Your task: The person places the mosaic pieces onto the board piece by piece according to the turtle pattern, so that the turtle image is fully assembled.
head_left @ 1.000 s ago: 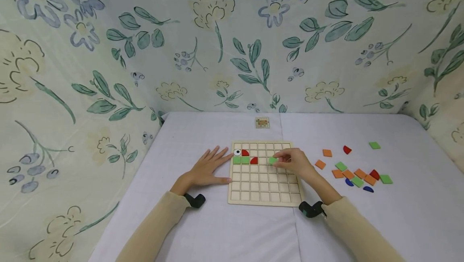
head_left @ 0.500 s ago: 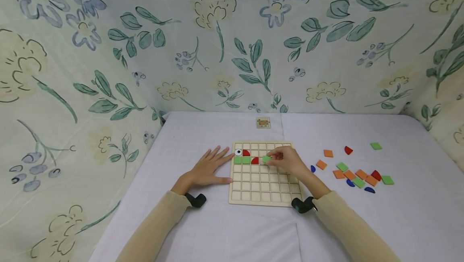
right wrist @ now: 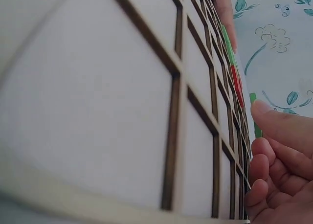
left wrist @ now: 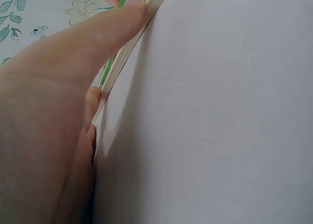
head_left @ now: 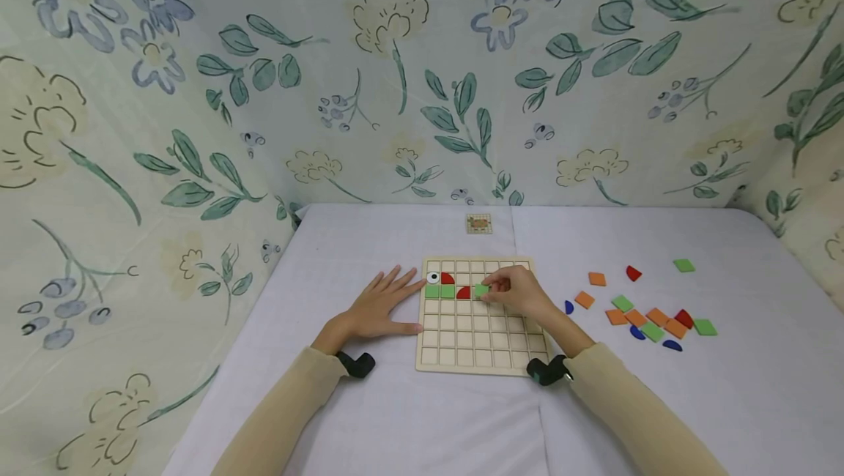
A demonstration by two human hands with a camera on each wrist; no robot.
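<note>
A wooden grid board lies on the table. My left hand rests flat with fingers spread, its thumb and fingertips touching the board's left edge. Between thumb and fingers my right hand pinches a green square tile over the second row, just right of a red quarter-circle tile. In the right wrist view the green tile stands tilted in the fingers. A white eye tile, another red quarter-circle and two green squares sit in the board's upper left cells.
Right of the board lie loose tiles: several orange squares, green squares, red quarter-circles and blue half-circles. A small picture card lies behind the board. Floral cloth hangs at the back and sides.
My right hand has moved left over the board with the green square tile, nearing the red quarter-circle. A blue half-circle near the right forearm has come into view. My left hand stays put.
</note>
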